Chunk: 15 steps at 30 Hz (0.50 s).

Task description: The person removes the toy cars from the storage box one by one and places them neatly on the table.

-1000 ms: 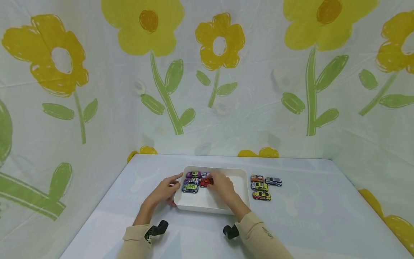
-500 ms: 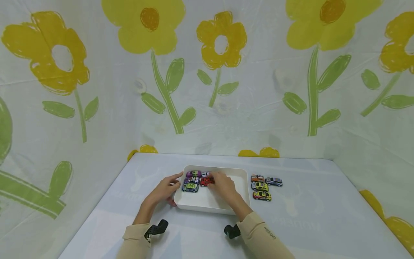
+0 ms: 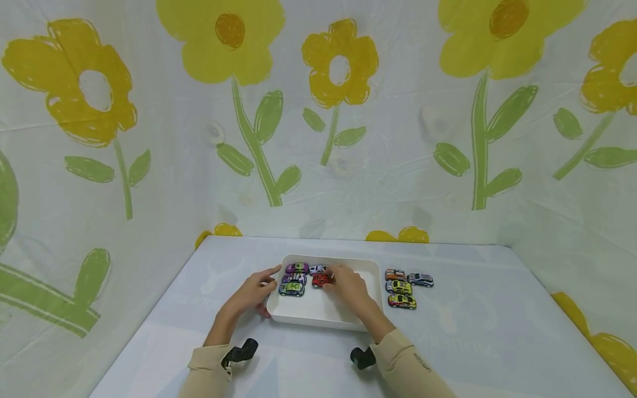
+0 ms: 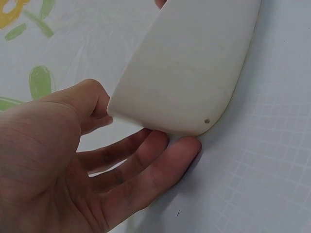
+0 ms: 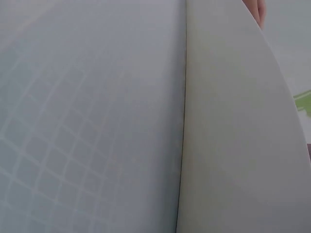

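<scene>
A shallow white tray [image 3: 323,318] stands on the table, and my left hand [image 3: 252,290] grips its left end. In the left wrist view, my thumb is at the tray's rim and the other fingers lie against the outer wall. Inside the tray, my right hand [image 3: 349,288] pinches a red toy car [image 3: 319,281], partly hidden by the fingers. Just behind it is a white toy car [image 3: 318,269]. A column along the tray's left side holds a purple toy car [image 3: 297,268], a white-and-purple one [image 3: 294,278] and a green one [image 3: 291,289].
Right of the tray lie an orange toy car [image 3: 395,274], a yellow-and-blue one [image 3: 398,287], a yellow-and-red one [image 3: 402,301] and a silver-blue one [image 3: 420,279]. A flower-printed curtain [image 3: 388,182] rises behind the table [image 3: 473,320].
My right hand has shifted slightly to the right with the red toy car, and more of the white car behind it shows. My left hand has stayed on the tray.
</scene>
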Each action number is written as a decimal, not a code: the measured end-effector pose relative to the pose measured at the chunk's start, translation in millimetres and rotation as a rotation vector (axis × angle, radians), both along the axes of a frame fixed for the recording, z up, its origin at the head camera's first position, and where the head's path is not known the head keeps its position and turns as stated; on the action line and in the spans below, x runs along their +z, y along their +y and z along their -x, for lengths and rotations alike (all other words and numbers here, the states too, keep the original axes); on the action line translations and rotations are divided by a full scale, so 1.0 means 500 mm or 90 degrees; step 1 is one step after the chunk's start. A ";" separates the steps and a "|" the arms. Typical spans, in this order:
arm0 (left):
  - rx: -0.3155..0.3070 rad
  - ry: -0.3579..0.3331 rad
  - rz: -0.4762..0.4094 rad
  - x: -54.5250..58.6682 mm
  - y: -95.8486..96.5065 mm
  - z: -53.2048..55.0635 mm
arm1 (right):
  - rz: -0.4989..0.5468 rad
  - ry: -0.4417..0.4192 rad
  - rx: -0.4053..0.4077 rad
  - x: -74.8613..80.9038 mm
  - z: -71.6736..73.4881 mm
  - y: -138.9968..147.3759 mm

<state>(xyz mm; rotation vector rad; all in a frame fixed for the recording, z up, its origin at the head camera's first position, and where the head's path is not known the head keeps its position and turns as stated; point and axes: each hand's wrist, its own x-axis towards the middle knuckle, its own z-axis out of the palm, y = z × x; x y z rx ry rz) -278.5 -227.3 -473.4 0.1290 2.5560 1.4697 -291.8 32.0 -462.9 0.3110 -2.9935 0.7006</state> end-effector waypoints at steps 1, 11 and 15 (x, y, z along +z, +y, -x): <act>0.001 -0.001 -0.001 0.000 0.000 0.000 | 0.003 -0.004 -0.001 0.000 0.000 0.002; -0.002 -0.002 -0.003 -0.002 -0.002 0.001 | 0.005 -0.021 -0.005 0.003 0.001 0.021; -0.005 0.004 -0.002 -0.001 -0.001 0.001 | 0.001 -0.007 0.004 0.011 -0.003 0.033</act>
